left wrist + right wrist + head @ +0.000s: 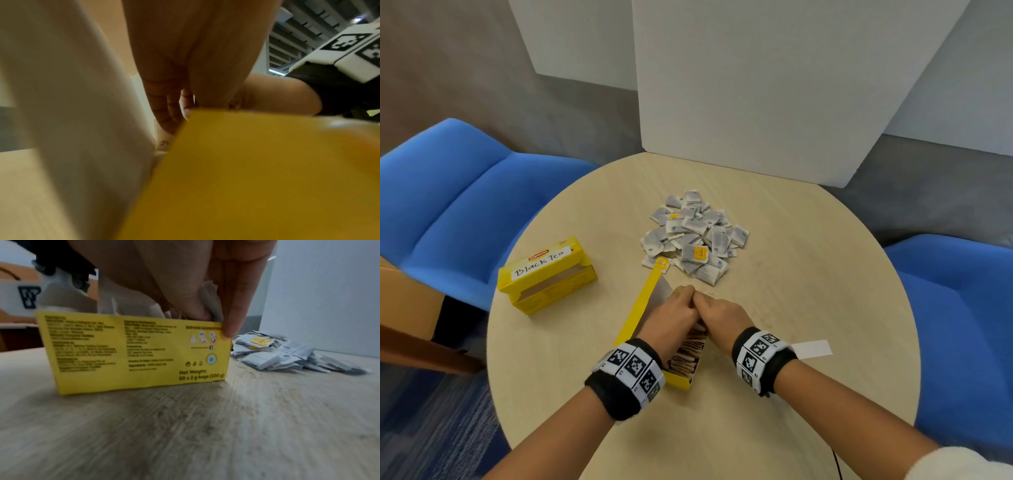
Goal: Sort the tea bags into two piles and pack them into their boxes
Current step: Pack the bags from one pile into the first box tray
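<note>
While both hands (693, 310) pinched tea bags (209, 305) into the open yellow box (681, 363) at 6 o'clock, a grey pile (697, 236) remained at 12 on the table (808, 274); the Black Tea box (548, 274) stood at 9, unpacked.

My table (808, 274) is pale wood-grain laminate, matt and smooth. The open box (133, 352) under my hands is thin yellow printed card, matt outside and plain grey-brown on its raised lid (642, 301); the second box (548, 274) is the same card with a white paper label. The tea bags (695, 236) in the pile are soft, matt paper, some with small glossy yellow tags. Black cloth bands hold hard white plastic marker blocks on my wrists. The chairs (458, 202) wear blue woven cloth.
</note>
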### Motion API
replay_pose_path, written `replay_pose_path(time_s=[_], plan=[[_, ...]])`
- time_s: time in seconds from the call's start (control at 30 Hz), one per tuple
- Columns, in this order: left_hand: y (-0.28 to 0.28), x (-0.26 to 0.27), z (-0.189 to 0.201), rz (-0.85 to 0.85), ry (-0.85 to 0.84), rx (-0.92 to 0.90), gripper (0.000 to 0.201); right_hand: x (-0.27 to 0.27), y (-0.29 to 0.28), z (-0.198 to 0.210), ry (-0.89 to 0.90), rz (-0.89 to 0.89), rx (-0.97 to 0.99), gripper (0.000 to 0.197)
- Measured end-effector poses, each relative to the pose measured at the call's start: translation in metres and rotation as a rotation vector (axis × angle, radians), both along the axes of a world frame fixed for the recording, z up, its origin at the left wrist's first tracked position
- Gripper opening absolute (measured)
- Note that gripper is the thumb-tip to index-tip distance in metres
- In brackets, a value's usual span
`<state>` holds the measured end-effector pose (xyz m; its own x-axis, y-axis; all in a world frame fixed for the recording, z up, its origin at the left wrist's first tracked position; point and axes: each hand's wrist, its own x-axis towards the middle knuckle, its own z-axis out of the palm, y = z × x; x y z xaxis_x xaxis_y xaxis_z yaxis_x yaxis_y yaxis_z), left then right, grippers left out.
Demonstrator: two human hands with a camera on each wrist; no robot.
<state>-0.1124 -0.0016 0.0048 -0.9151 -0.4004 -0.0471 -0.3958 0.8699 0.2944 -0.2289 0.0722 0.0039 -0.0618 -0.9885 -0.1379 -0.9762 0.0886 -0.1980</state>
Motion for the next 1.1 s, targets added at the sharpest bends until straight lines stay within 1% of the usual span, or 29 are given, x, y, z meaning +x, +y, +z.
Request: replay_pose_path(time_s=[0.07, 0.13, 0.17, 0.23, 0.27, 0.33, 0.4, 0.43, 0.5, 0.57, 0.67, 0.73, 0.83, 1.0, 1.1], plan=[[0.002, -0.004, 0.001, 0.070, 0.046, 0.108, 0.020, -0.003, -0.001, -0.004, 0.038, 0.039, -0.040, 0.045], [0.003, -0.004, 0.000, 0.178, 0.133, 0.274, 0.005, -0.003, -0.005, 0.002, 0.045, 0.060, -0.011, 0.044], [0.004, -0.005, 0.001, 0.246, 0.182, 0.346, 0.006, -0.002, -0.008, 0.007, 0.058, 0.033, 0.035, 0.042], [0.005, -0.005, 0.001, 0.332, 0.265, 0.378, 0.006, -0.002, -0.015, 0.009, 0.131, 0.013, 0.135, 0.038], [0.006, -0.004, 0.003, 0.327, 0.295, 0.364, 0.008, -0.002, -0.018, 0.011, 0.134, -0.005, 0.180, 0.034], [0.010, -0.001, 0.007, 0.306, 0.261, 0.366, 0.007, 0.000, -0.020, 0.014, 0.113, -0.077, 0.227, 0.028], [0.013, 0.005, 0.002, 0.224, 0.153, 0.201, 0.012, -0.001, -0.022, 0.014, 0.098, -0.142, 0.255, 0.028], [0.014, 0.010, -0.001, 0.224, 0.118, 0.168, 0.015, -0.002, -0.023, 0.013, 0.098, -0.155, 0.272, 0.028], [0.018, 0.013, -0.008, 0.255, 0.064, 0.171, 0.022, -0.004, -0.026, 0.015, 0.119, -0.141, 0.306, 0.026], [0.019, 0.014, -0.011, 0.279, 0.049, 0.175, 0.029, -0.004, -0.029, 0.017, 0.133, -0.123, 0.318, 0.026], [0.020, 0.012, -0.009, 0.274, 0.050, 0.145, 0.028, -0.001, -0.025, 0.018, 0.193, -0.079, 0.284, 0.024], [0.020, 0.011, -0.010, 0.275, 0.049, 0.137, 0.031, 0.002, -0.019, 0.015, 0.208, -0.040, 0.239, 0.026], [0.020, 0.011, -0.012, 0.270, 0.051, 0.148, 0.037, 0.002, -0.014, 0.008, 0.184, -0.001, 0.203, 0.031], [0.021, 0.013, -0.011, 0.280, 0.013, 0.102, 0.037, 0.003, -0.018, 0.000, 0.173, 0.003, 0.224, 0.029], [0.022, 0.014, -0.010, 0.284, -0.007, 0.090, 0.037, 0.003, -0.020, 0.000, 0.146, 0.004, 0.234, 0.033]])
